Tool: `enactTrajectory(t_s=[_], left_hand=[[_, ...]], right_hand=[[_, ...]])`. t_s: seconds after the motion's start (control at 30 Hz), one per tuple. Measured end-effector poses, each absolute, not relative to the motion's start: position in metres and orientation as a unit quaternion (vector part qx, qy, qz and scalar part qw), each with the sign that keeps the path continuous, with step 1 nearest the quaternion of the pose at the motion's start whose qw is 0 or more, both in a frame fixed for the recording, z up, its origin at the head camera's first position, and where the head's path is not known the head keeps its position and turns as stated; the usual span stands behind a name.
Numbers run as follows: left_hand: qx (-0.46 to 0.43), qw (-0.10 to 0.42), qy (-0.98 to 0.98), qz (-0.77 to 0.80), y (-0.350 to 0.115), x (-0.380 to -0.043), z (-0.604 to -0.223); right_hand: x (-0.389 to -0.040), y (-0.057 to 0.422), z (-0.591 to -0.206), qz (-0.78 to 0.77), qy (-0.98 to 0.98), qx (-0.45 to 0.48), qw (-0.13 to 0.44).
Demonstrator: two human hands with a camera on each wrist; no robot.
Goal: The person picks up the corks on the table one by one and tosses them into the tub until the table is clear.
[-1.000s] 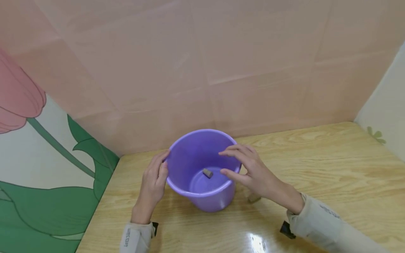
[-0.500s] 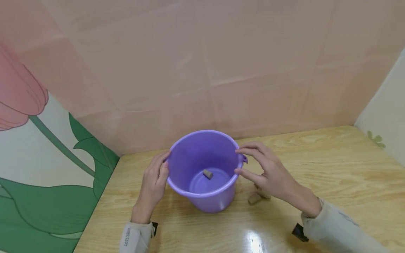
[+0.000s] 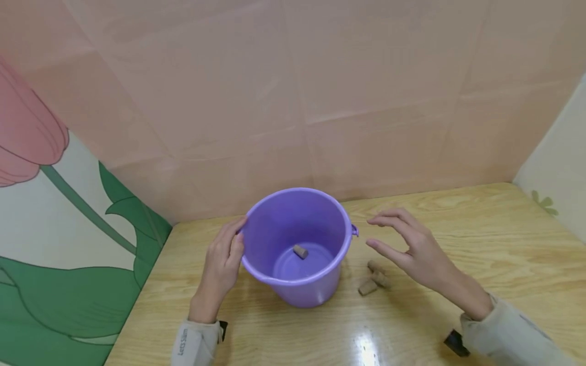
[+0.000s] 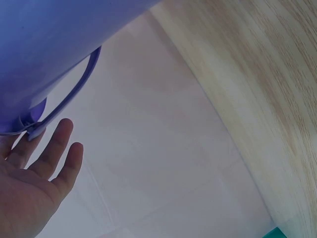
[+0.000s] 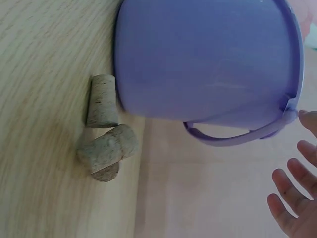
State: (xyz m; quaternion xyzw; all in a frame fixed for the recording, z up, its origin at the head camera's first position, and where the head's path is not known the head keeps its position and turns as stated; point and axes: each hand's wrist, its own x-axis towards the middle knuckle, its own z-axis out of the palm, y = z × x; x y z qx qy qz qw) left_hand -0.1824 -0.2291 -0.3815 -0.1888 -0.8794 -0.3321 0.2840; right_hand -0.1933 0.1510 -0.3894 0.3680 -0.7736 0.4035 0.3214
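Note:
A purple bucket (image 3: 306, 292) stands upright on the table, and one cork (image 3: 300, 251) lies on its floor. My left hand (image 3: 222, 259) is at the bucket's left rim, fingertips touching it; in the left wrist view its fingers (image 4: 57, 144) are spread loosely beside the handle (image 4: 74, 91). To the right of the bucket my right hand (image 3: 423, 254) hovers with thumb and fingers apart and nothing between them. Below its fingertips, three corks lie close together on the table: a straight cork (image 5: 103, 101), a mushroom-shaped cork (image 5: 109, 148) and another cork (image 5: 106, 172) partly hidden under it.
The wooden table (image 3: 480, 229) meets a pinkish sheet-covered wall (image 3: 293, 101) right behind the bucket. At the left is a panel with a painted tulip (image 3: 27, 132), and a pale wall (image 3: 563, 162) borders the right side.
My right hand has drawn away from the bucket's right rim, moving right and uncovering the handle mount and the corks on the table. The left hand and bucket stay nearly put.

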Motion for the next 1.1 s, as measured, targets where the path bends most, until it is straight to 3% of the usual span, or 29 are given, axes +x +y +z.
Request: enactTrajectory(t_s=[0.77,1.1], left_hand=[[-0.183,0.269,-0.884,-0.336,-0.229,-0.182,-0.381],[-0.180,0.264,-0.885,-0.338,-0.229,-0.181,-0.381]], right_hand=[[-0.186,0.172,-0.411,0.284,-0.874,0.309,0.246],[-0.187,0.180,-0.423,0.247,-0.878,0.348,0.217]])
